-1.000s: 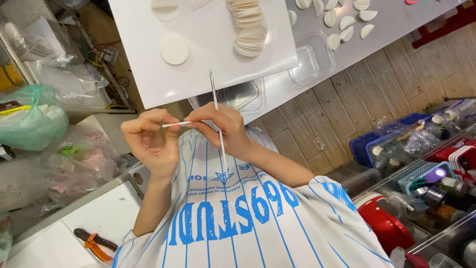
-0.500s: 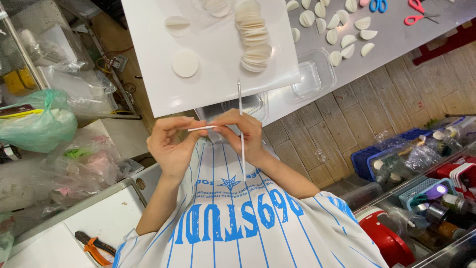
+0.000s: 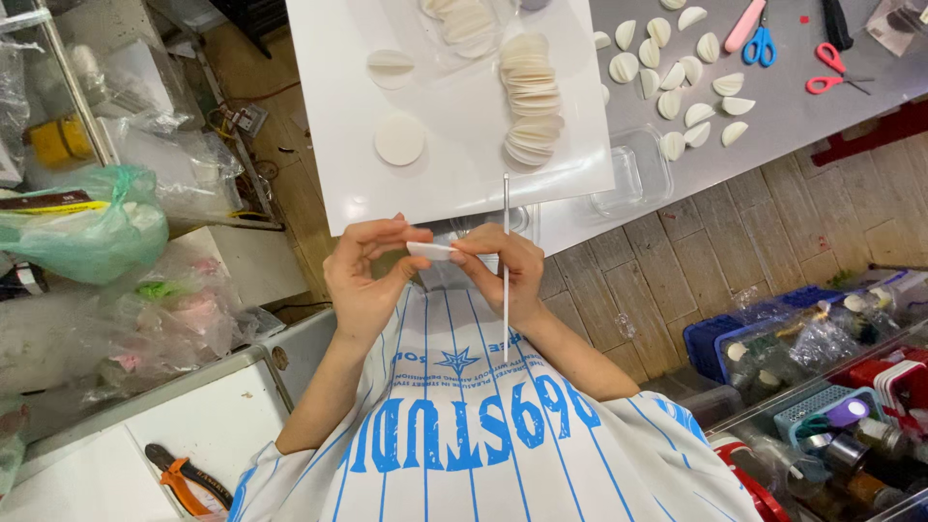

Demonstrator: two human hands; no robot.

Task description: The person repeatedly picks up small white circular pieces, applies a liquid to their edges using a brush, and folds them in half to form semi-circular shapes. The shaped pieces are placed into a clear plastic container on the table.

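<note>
My left hand (image 3: 365,275) and my right hand (image 3: 510,274) meet just below the table edge, both pinching a small white folded disc (image 3: 431,251) between thumb and fingertips. My right hand also holds a thin white stick (image 3: 506,261), upright along its fingers. Above the hands lies a white board (image 3: 454,184) with a row of stacked white discs (image 3: 532,101), a single flat disc (image 3: 399,140) and a folded one (image 3: 391,64).
Several folded white discs (image 3: 677,72) lie on the grey table (image 3: 793,126) with pink, blue and red scissors (image 3: 826,70). A clear plastic tray (image 3: 633,179) sits at the table edge. Bagged goods (image 3: 87,232) crowd the left; orange pliers (image 3: 188,478) lie lower left; bins (image 3: 822,387) at right.
The view has shifted, showing more of the table. My hands stay together on the white piece, which now reads as a folded disc; the stick stays upright in my right hand.
</note>
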